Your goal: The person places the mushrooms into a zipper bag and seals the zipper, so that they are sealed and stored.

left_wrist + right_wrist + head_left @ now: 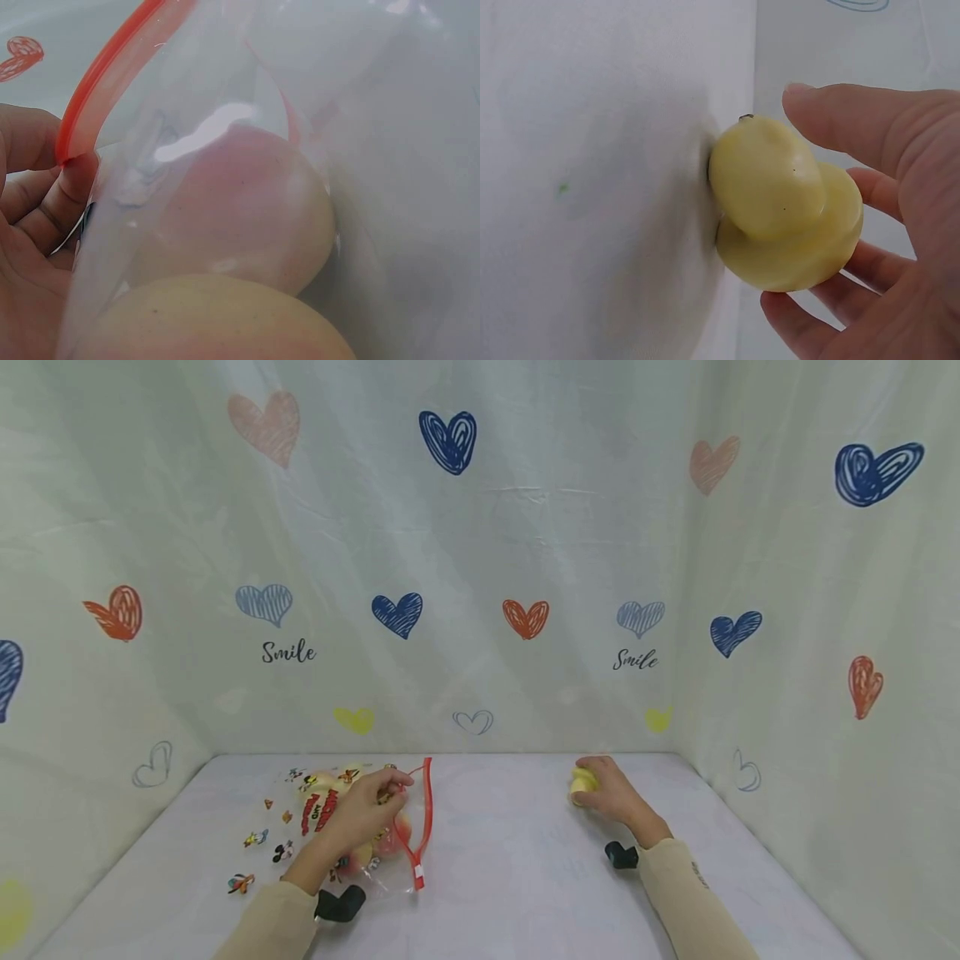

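My left hand pinches the red zip edge of a clear plastic bag between thumb and fingers. Cartoon figures and red lettering decorate the bag, which lies on the left of the table. Through its film show pink-and-yellow peaches, one in front of another in the left wrist view. On the far right of the table, my right hand curls its fingers round a smooth yellow pear with a short dark stem. The pear sits low against the white tabletop, its neck towards the wrist camera.
A white table stretches between the hands. Behind and beside it hangs a pale curtain printed with hearts and the word "Smile". Black wrist-worn pieces show below both hands, beside beige sleeves.
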The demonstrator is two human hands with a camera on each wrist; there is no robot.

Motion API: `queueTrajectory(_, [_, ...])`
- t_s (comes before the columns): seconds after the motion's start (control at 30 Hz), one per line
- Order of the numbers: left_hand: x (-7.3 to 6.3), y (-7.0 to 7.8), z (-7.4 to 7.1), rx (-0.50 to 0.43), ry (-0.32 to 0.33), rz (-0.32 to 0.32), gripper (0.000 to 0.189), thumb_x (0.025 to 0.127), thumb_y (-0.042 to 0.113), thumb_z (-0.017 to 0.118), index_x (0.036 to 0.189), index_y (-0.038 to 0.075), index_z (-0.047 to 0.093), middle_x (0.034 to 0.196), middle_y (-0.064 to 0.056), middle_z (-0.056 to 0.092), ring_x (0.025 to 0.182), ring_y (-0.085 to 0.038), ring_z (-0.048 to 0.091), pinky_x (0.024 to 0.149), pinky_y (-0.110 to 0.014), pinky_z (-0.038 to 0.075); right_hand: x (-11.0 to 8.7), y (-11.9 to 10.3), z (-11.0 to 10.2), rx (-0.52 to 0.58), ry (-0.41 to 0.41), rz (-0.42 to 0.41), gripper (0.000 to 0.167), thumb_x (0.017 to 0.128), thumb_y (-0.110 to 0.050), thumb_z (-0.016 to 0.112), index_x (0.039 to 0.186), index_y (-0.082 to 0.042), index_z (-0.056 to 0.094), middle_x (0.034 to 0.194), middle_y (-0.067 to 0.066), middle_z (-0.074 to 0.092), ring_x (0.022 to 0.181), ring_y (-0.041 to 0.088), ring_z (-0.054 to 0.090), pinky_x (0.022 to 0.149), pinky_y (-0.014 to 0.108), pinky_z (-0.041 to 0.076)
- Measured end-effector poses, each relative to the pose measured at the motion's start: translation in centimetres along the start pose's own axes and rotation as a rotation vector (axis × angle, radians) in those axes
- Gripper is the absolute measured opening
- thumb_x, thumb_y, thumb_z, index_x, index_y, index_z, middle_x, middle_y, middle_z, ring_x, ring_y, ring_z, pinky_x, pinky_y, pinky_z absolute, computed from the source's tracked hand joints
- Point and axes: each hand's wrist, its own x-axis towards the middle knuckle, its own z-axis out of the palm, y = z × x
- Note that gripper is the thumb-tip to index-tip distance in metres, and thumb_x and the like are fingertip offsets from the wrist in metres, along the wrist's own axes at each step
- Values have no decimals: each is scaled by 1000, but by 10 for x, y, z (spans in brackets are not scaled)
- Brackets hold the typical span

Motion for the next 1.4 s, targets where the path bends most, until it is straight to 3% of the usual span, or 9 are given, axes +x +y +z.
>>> queueTrajectory(0.5, [0,0,0,-15,-6,8,17,91,11,62,107,17,65,84,2,57,79,-16,52,64,-27,45,-1,0,1,-11,-22,59,63,81,-18,76,136,-9,46,136,20,39,112,32,46,94,53,37])
queueTrajectory(1.4, [1,-2,1,-14,6,0,17,91,10,62,106,17,65,83,2,57,77,-16,52,62,-27,45,-1,1,2,-30,15,25,61,80,-19,77,133,-5,49,130,19,46,107,31,48,91,51,38])
